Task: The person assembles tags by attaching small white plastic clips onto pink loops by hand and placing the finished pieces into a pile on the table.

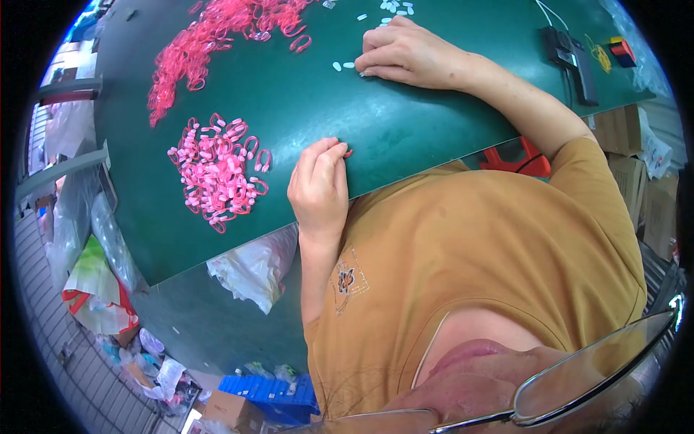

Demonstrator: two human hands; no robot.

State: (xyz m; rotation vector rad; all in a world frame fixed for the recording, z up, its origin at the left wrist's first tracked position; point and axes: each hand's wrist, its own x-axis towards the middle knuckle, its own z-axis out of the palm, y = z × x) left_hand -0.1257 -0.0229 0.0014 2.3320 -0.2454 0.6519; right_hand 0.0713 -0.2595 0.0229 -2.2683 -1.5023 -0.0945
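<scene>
- Many glossy pink loops, oval white beads
- Left hand pinching a red bit
- Right hand: fingers bunched, contents unclear
- Green table; boxes by front right corner

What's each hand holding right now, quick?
Left hand: closed, pinching a small red piece.
Right hand: fingers curled beside white pieces; can't tell whether it holds one.

right of left hand: open tabletop | left: narrow gap, then pink-and-white loop pile blocks | ahead-right: right hand, white pieces obstruct
</scene>
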